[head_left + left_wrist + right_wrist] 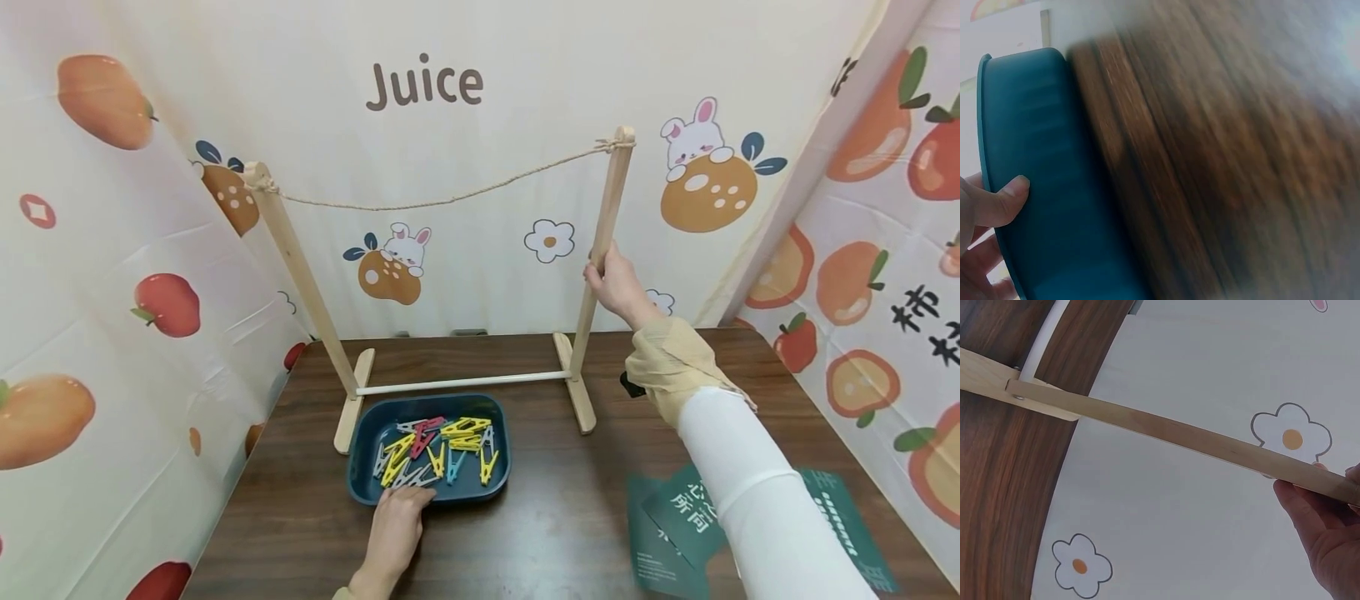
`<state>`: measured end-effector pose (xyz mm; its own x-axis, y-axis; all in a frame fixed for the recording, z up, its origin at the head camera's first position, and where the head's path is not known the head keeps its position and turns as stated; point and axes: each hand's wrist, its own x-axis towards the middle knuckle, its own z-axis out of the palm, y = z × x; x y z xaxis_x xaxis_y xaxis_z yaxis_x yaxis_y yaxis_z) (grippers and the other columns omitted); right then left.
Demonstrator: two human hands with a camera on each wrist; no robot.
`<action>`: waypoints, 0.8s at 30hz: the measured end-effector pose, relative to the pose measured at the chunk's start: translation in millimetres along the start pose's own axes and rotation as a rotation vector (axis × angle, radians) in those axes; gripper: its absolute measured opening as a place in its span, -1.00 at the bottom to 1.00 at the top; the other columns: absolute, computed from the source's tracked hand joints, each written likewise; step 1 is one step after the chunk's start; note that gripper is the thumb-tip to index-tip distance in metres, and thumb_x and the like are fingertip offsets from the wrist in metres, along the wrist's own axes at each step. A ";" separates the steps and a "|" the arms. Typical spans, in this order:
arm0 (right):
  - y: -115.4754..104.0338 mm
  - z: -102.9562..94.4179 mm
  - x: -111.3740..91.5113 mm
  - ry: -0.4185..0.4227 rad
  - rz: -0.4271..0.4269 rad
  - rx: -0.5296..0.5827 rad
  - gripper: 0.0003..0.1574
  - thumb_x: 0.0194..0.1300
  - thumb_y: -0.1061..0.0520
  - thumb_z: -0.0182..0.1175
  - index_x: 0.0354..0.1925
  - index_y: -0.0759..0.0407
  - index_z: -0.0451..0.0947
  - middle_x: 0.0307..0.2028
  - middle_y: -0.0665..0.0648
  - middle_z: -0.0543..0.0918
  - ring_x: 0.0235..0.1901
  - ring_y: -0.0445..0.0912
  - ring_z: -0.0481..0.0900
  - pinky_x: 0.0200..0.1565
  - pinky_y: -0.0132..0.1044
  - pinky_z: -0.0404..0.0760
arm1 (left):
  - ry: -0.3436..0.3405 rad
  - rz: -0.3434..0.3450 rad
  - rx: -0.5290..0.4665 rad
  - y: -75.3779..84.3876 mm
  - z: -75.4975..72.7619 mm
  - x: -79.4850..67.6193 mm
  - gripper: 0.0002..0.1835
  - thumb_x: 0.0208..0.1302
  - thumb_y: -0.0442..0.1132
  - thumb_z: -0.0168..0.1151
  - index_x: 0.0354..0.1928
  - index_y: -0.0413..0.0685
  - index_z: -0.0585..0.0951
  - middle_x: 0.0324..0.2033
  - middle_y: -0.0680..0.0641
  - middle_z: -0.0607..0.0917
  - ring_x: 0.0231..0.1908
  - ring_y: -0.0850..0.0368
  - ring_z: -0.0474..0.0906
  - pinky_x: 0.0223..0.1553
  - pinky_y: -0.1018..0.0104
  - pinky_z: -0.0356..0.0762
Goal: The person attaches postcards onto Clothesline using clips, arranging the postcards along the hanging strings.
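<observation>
A wooden stand with a sagging string [450, 201] tied between its two posts stands at the back of the table. My right hand [617, 283] grips the right post [604, 218] around its middle; in the right wrist view the fingers [1300, 509] lie against the post's edge. The near rim of a dark blue plastic basket [468, 497] is pinched by my left hand [397, 525]. Its thumb [1010, 199] presses the outer wall in the left wrist view, with the other fingers over the rim. Several yellow, red, blue and grey clothespins [437, 460] lie inside the basket.
The left post [303, 275] leans outward on its wooden foot [355, 400]. A white rod [465, 382] joins the two feet low down, just behind the basket. Dark green printed cards [686, 512] lie at the right under my right arm. Patterned cloth [480, 275] surrounds the table.
</observation>
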<state>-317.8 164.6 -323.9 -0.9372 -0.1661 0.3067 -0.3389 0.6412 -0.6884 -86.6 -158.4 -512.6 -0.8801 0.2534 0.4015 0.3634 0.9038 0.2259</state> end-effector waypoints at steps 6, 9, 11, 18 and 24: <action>2.5 -5.5 -2.1 0.003 -0.002 0.005 -0.73 0.29 0.30 -0.17 -0.05 0.40 0.12 -0.26 0.40 0.45 -0.21 0.19 0.48 -0.20 0.00 0.49 | 0.024 0.027 -0.014 8.0 4.1 4.8 -0.66 -0.26 -0.64 0.19 -0.47 -0.07 0.67 -0.50 0.05 0.65 -0.43 0.17 0.55 -0.36 0.16 0.40; 4.7 -9.0 -2.9 0.010 -0.007 0.010 -0.73 0.29 0.30 -0.17 -0.05 0.41 0.12 -0.26 0.40 0.45 -0.21 0.19 0.47 -0.19 0.00 0.48 | 0.009 0.022 -0.020 11.3 5.9 7.9 -0.67 -0.23 -0.64 0.18 -0.46 -0.08 0.67 -0.49 0.05 0.65 -0.42 0.16 0.55 -0.34 0.16 0.41; 6.3 -11.2 -4.0 0.017 -0.011 0.015 -0.73 0.29 0.31 -0.18 -0.06 0.42 0.12 -0.26 0.40 0.45 -0.21 0.19 0.47 -0.19 0.00 0.48 | 0.001 0.025 -0.023 13.4 6.9 9.7 -0.68 -0.21 -0.63 0.18 -0.46 -0.08 0.67 -0.49 0.04 0.65 -0.42 0.16 0.55 -0.34 0.16 0.41; 15.1 -17.9 -9.9 0.051 -0.018 -0.009 -0.76 0.28 0.32 -0.16 -0.10 0.43 0.15 -0.31 0.40 0.47 -0.27 0.16 0.48 -0.27 -0.06 0.48 | -0.010 0.041 -0.045 21.2 11.7 14.1 -0.66 -0.21 -0.64 0.16 -0.45 -0.08 0.67 -0.48 0.05 0.66 -0.42 0.16 0.55 -0.35 0.17 0.40; 23.1 -24.8 -14.6 0.069 -0.030 -0.023 -0.77 0.27 0.31 -0.16 -0.12 0.44 0.15 -0.34 0.39 0.48 -0.35 0.14 0.48 -0.38 -0.12 0.48 | 0.000 0.049 -0.053 29.0 17.0 18.8 -0.66 -0.24 -0.66 0.16 -0.47 -0.08 0.67 -0.50 0.05 0.66 -0.43 0.17 0.55 -0.36 0.17 0.40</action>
<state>-309.9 200.4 -328.0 -0.9185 -0.1335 0.3722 -0.3638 0.6541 -0.6632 -97.8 -121.6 -513.6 -0.8607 0.2971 0.4134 0.4218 0.8709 0.2524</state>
